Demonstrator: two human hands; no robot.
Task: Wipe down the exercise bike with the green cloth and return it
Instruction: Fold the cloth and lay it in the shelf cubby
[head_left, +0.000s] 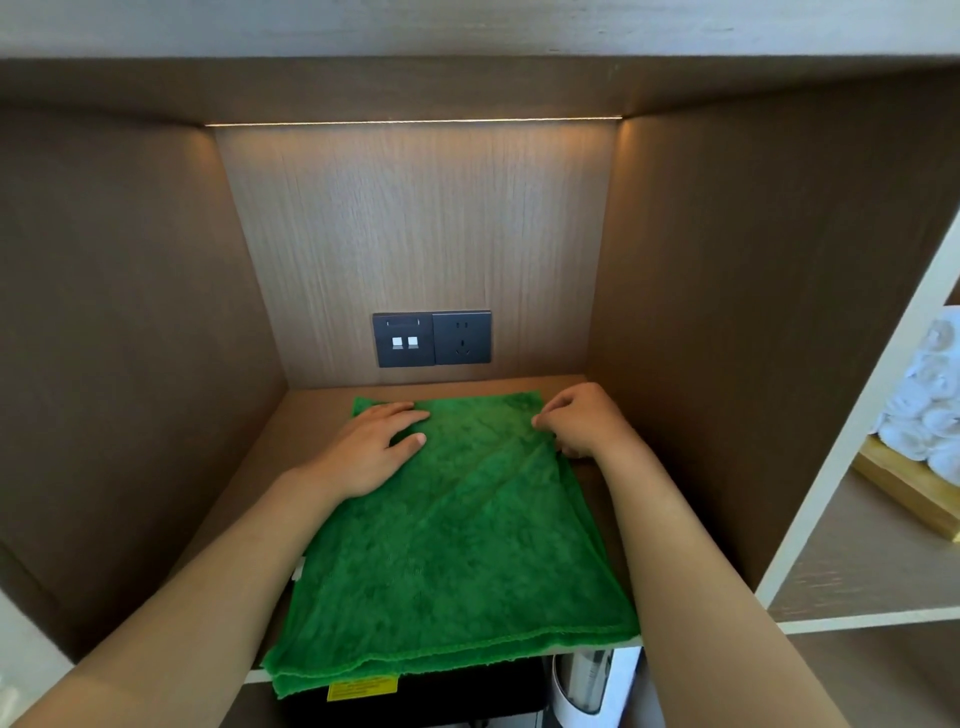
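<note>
The green cloth (457, 545) lies folded flat on the wooden shelf (317, 405) inside a lit niche, its near edge hanging a little over the shelf front. My left hand (371, 447) rests flat on the cloth's far left part, fingers straight. At the cloth's far right edge my right hand (579, 418) has its fingers curled and pinches the fabric. The exercise bike is not in view.
A dark wall plate with two switches and a socket (432, 339) sits on the niche's back panel. Brown side walls close in left and right. Rolled white towels (930, 400) in a wooden tray fill the compartment to the right. A black box (415, 691) sits below the shelf.
</note>
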